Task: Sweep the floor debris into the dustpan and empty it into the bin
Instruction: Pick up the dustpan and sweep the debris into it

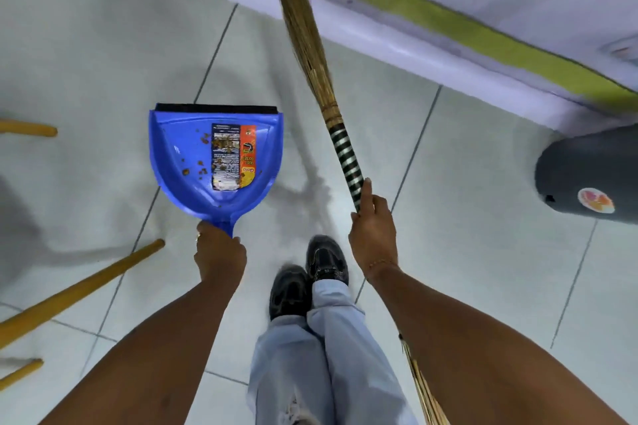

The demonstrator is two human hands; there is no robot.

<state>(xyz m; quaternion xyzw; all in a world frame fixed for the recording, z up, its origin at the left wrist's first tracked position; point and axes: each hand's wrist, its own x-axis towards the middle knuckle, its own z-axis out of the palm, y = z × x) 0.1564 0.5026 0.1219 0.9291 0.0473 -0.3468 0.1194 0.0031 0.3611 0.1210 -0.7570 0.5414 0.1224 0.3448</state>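
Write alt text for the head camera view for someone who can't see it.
Seen from above, a person's left hand holds a blue dustpan with brown debris in it, while the right hand grips a straw broom raised over the tiled floor. A dark bin lies at the right edge.

Around one blue dustpan [215,155] there were two hands: the left hand [219,252] at its handle and the right hand [373,231] to its right. One broom [331,103], one grey bin [590,176] far right, three yellow poles [79,290] to its left, two black shoes [307,276] below.
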